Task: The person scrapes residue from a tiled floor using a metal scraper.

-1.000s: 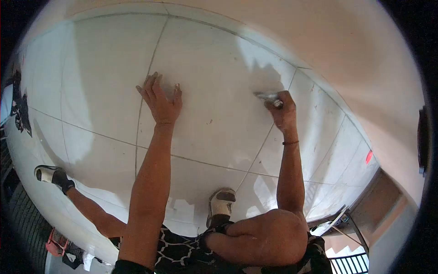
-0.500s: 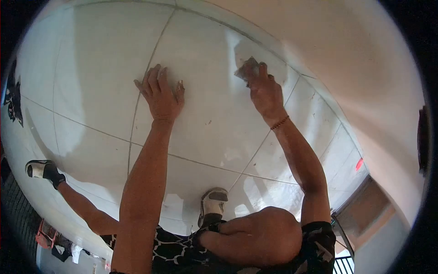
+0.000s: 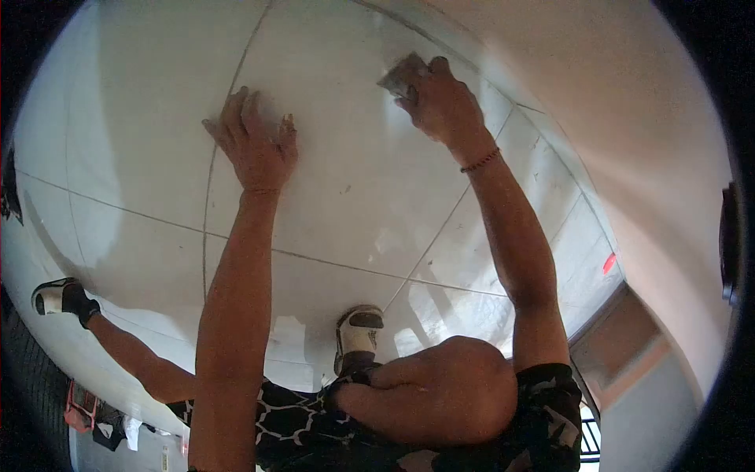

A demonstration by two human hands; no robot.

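The right hand (image 3: pixel 444 102) is clenched around a thin, flat-bladed tool (image 3: pixel 401 77), its fingers and knuckles covering the grip, so the full shape of the tool is hard to tell; the part in view is a grayish, squared piece angled over the pale floor tile (image 3: pixel 330 157), near the grout line along the wall (image 3: pixel 590 118). Whether its edge touches the tile cannot be made out. The left hand (image 3: pixel 253 149) is released, palm down with fingers spread, at a grout line well apart from the tool; its palm is hidden. A beaded bracelet (image 3: pixel 480 161) circles the right wrist. The black patterned clothing (image 3: pixel 295 425) is cut off at the bottom, and a bent knee (image 3: pixel 464 389) hides part of the floor. A dark object (image 3: pixel 730 244) at the right rim and a dark piece (image 3: pixel 10 193) at the left are too cropped to identify, as is the small red item (image 3: pixel 609 263) by the wall, blurred by distance. The nearer shoe (image 3: pixel 360 330) bears a dark mark on its side, too small to read.
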